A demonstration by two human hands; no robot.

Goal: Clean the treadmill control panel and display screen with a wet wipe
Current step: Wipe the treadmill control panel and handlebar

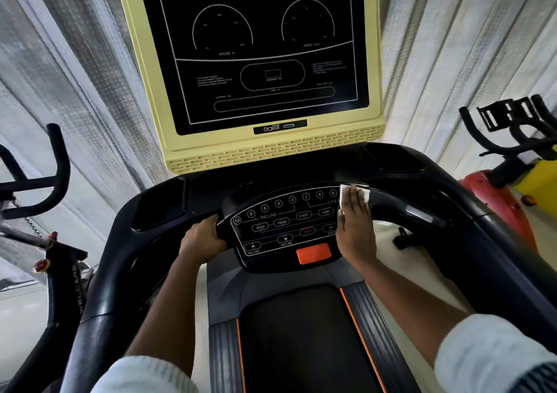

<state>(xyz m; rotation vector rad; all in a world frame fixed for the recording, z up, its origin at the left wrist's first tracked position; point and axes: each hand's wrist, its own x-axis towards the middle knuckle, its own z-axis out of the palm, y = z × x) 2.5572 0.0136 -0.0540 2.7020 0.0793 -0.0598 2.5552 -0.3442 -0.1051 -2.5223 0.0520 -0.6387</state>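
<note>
The black control panel (280, 226) with round buttons and an orange key (313, 253) sits below the yellow-framed dark display screen (256, 51). My right hand (355, 226) lies flat with straight fingers on the panel's right side, pressing a white wet wipe (366, 193) that shows at the fingertips. My left hand (202, 240) grips the black handlebar at the panel's left edge.
The treadmill belt (304, 341) with orange side stripes runs below the panel. Black cup recesses (159, 205) flank the console. An exercise bike's handlebars (45, 175) stand at the left, and a red and yellow bike (512, 163) at the right. Pale curtains hang behind.
</note>
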